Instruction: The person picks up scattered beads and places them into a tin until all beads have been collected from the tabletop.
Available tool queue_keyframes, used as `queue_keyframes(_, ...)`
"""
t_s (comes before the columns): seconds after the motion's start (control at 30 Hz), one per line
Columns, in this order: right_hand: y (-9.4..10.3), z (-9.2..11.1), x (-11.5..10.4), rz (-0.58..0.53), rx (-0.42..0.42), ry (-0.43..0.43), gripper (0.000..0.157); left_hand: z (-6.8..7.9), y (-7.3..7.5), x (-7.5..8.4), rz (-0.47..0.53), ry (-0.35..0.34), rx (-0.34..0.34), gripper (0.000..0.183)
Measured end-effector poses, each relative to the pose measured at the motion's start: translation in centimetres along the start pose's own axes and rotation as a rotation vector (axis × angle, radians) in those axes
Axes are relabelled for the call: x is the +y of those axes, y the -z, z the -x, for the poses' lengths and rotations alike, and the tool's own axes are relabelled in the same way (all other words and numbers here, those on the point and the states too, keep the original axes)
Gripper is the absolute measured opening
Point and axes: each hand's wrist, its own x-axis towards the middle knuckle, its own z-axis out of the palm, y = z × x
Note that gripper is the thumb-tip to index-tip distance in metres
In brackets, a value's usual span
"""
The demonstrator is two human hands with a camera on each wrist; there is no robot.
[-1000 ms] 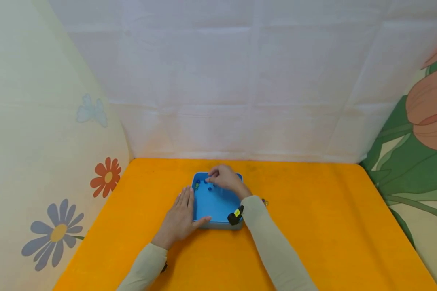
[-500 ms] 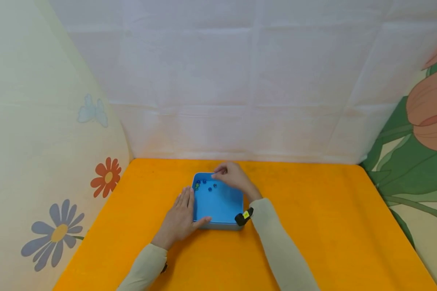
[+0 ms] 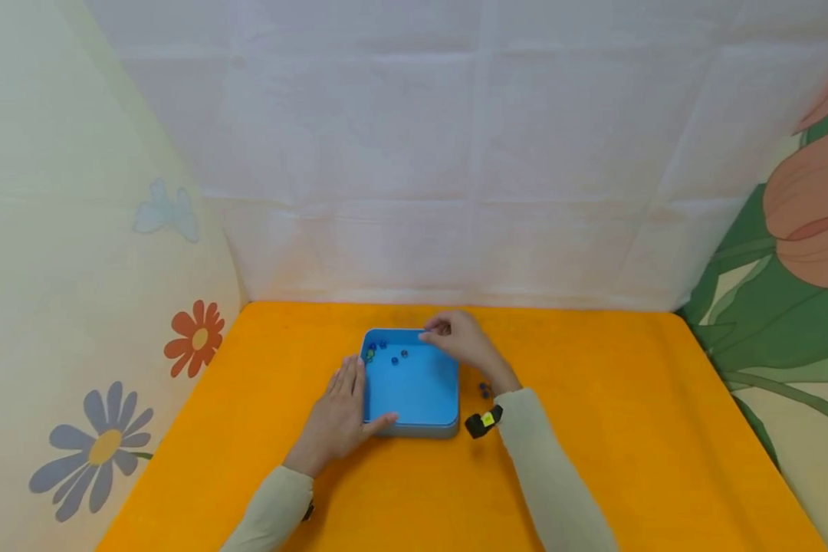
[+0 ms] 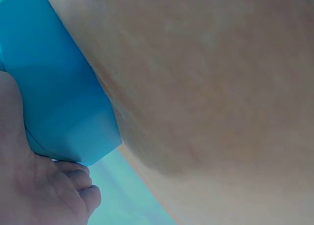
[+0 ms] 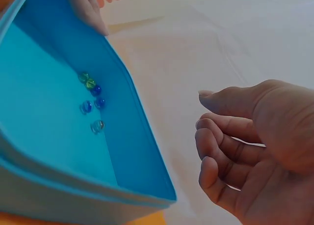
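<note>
A square blue box (image 3: 412, 391) without a cover sits on the orange table. Several glass marbles (image 5: 91, 82), blue and green-yellow, lie on its floor near the far left; a clear marble (image 5: 97, 126) with coloured swirls lies a little apart. My left hand (image 3: 338, 418) rests against the box's left side, fingers straight, thumb on the front rim. In the left wrist view the box wall (image 4: 59, 77) shows beside skin. Over the far right corner is my right hand (image 3: 458, 337), its fingers loosely curled; the right wrist view shows nothing held (image 5: 245, 146).
More small marbles (image 3: 484, 390) lie on the table right of the box, beside the right forearm. A white cloth backdrop (image 3: 448, 253) rises behind the orange table (image 3: 593, 414). Flower-printed sheets (image 3: 110, 307) stand at both sides.
My right hand has drawn from over the marbles in the box rightward to its far right corner. Marbles on the table stand clear of the right sleeve. The left hand stays put.
</note>
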Motion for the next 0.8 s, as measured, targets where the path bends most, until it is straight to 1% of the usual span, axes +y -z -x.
queue_keyframes(0.13, 0.9, 1.2, 0.3, -0.002, 0.018, 0.004, 0.035, 0.0, 0.0, 0.0, 0.004, 0.003, -0.002, 0.121)
queue_keyframes(0.23, 1.4, 2.0, 0.7, -0.008, 0.031, 0.015, 0.031, 0.0, 0.0, 0.0, 0.004, 0.006, -0.004, 0.121)
queue_keyframes(0.37, 1.8, 3.5, 1.3, -0.025, 0.048, -0.004, 0.026, 0.1, -0.1, 0.0, 0.009, 0.000, -0.001, 0.120)
queue_keyframes(0.63, 2.4, 6.1, 3.2, -0.045, 0.078, -0.048, 0.032, 0.1, -0.2, -0.2, 0.004, -0.016, 0.011, 0.118)
queue_keyframes(0.8, 2.6, 7.5, 4.8, -0.047, 0.096, -0.085, 0.031, 0.1, -0.3, -0.2, 0.010, -0.017, 0.015, 0.118)
